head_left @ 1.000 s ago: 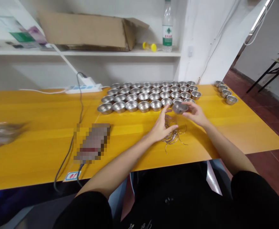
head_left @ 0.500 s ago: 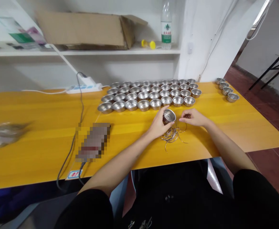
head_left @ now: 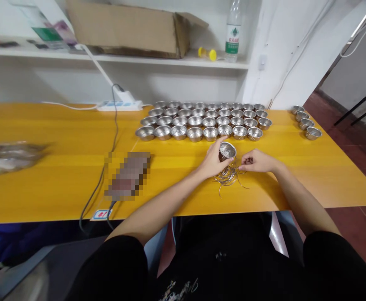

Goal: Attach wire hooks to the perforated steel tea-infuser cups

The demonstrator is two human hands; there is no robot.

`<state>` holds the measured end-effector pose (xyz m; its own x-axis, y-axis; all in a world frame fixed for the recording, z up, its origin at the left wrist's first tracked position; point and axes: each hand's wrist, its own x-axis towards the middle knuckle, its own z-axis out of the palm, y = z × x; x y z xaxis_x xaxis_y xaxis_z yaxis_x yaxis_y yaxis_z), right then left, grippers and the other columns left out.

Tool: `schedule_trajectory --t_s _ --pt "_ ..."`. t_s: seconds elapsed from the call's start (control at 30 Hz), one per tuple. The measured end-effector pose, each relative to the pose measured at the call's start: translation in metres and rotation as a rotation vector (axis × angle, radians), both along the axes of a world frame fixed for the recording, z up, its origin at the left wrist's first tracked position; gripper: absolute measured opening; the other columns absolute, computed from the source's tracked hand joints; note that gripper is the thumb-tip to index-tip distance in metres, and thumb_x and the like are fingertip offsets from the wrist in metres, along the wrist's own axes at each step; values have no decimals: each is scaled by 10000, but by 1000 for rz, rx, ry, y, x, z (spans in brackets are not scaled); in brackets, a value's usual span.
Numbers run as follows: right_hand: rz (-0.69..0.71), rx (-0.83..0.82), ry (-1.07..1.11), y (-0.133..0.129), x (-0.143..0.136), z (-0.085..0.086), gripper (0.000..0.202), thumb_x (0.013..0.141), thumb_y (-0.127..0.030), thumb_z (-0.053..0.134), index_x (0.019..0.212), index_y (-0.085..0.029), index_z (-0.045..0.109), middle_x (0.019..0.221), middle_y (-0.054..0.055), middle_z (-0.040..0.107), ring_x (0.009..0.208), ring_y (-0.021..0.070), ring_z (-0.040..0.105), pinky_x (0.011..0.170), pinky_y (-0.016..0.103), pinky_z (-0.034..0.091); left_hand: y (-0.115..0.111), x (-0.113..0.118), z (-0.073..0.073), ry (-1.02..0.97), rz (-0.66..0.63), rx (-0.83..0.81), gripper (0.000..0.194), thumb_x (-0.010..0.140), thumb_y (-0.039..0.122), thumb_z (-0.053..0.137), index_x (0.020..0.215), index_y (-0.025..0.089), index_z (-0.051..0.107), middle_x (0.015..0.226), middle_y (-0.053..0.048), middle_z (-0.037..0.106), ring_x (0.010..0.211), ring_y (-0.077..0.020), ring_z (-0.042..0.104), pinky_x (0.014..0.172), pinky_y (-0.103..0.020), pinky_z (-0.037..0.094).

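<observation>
My left hand (head_left: 216, 159) is wrapped round a small perforated metal cup (head_left: 227, 150), its mouth tilted up toward me. Just to the right, my right hand (head_left: 255, 161) is closed in a pinch at the end of a thin curved wire piece, which runs toward the pile. Beneath the cup lies a tangled pile of thin curved metal wires (head_left: 226, 179) on the yellow table (head_left: 186, 196). Behind my hands stand several rows of the same metal cups (head_left: 194, 133), mouths up.
A separate line of metal cups (head_left: 313, 133) stands at the right. On the left are a blurred-out phone-like device (head_left: 131, 173) with its cable, a plastic bag (head_left: 10, 156) and a power strip (head_left: 120, 105). A shelf behind bears a cardboard box (head_left: 126, 29) and a bottle (head_left: 233, 37).
The view has shifted slightly, moving the scene rightward. My left hand keeps hold of the cup. My right hand has come slightly lower, toward the wire pile, still pinched.
</observation>
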<state>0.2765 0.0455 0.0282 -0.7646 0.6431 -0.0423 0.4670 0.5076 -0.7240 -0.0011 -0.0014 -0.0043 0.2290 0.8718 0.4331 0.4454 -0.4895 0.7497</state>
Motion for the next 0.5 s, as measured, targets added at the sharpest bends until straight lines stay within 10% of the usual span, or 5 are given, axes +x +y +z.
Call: schedule_trajectory --t_s 0.27,0.5 --pt "43 3 -24 -2 -1 2 339 977 -436 813 749 -204 718 587 -70 524 565 101 385 604 301 318 1 0 -2 -11 -15 13 899 967 330 855 1756 272 429 1792 -213 559 1647 -454 573 1413 -751 423" --pt "-42 -208 187 9 6 -6 519 924 -682 885 845 -182 768 663 -40 616 593 105 450 591 273 362 3 -1 -4 -81 11 49 928 962 339 851 1776 281 407 1765 -214 563 1609 -450 594 1384 -762 446"
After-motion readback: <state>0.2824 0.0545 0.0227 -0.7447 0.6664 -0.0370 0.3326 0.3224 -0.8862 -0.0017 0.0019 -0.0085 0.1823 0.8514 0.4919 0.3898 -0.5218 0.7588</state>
